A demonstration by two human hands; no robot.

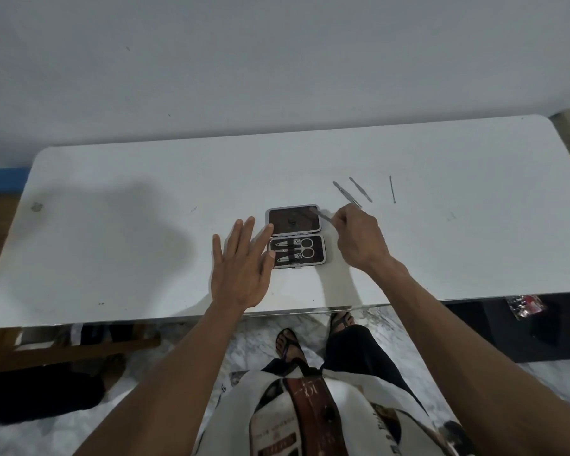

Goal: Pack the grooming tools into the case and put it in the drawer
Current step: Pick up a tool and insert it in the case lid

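My right hand has its grip pinched together on a thin metal tool. The tool slants up and to the left from my fingers, and its blurred tip lies over the upper right corner of the case lid. I cannot tell whether the tip touches the lid.

My left hand lies flat with the fingers spread apart, holding nothing. Its fingertips rest against the left edge of the case.

The case sits open near the middle of the desk, hinge running left to right. The far half is the lid, dark inside, with a small dark mark at its centre. The near half holds a small pair of scissors and two nail clippers, all lying crosswise in their slots.

Three more slim metal tools lie loose on the desk beyond and to the right of my right hand: one just beside my knuckles, a second near it, and a thin straight pick further right, apart from the others.

Below the desk edge I see my feet in sandals on a marbled floor.
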